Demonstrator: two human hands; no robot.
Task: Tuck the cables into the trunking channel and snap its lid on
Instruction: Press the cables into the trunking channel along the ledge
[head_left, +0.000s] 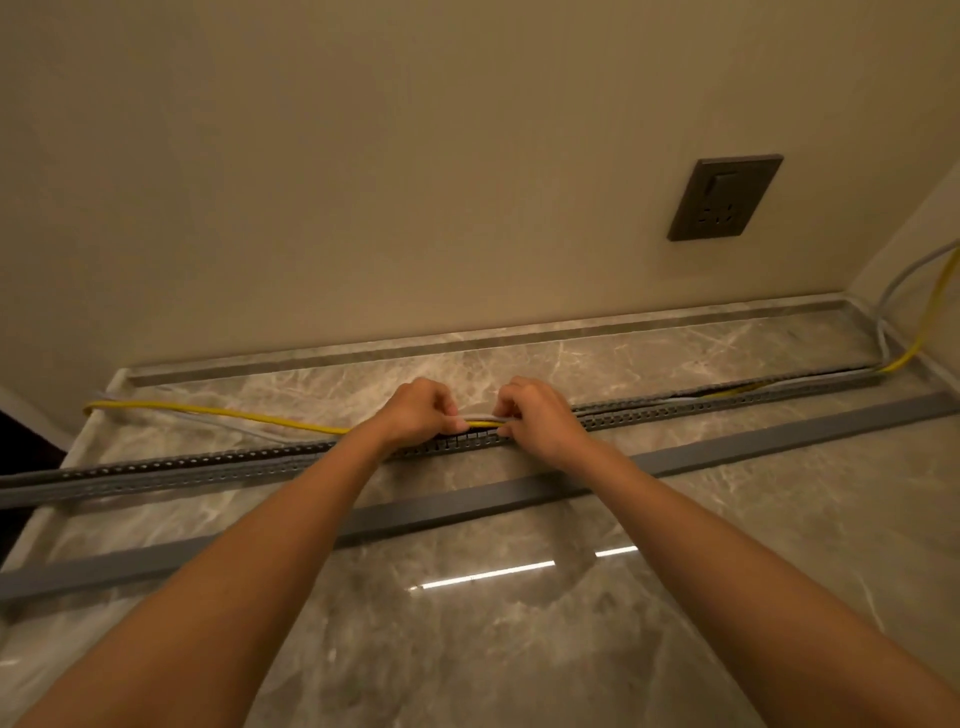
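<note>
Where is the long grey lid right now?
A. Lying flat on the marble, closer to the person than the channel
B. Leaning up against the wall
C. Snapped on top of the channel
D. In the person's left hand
A. The lid lies loose on the marble top, on the person's side of the slotted channel, while the left hand and right hand both pinch the cables at the channel.
</note>
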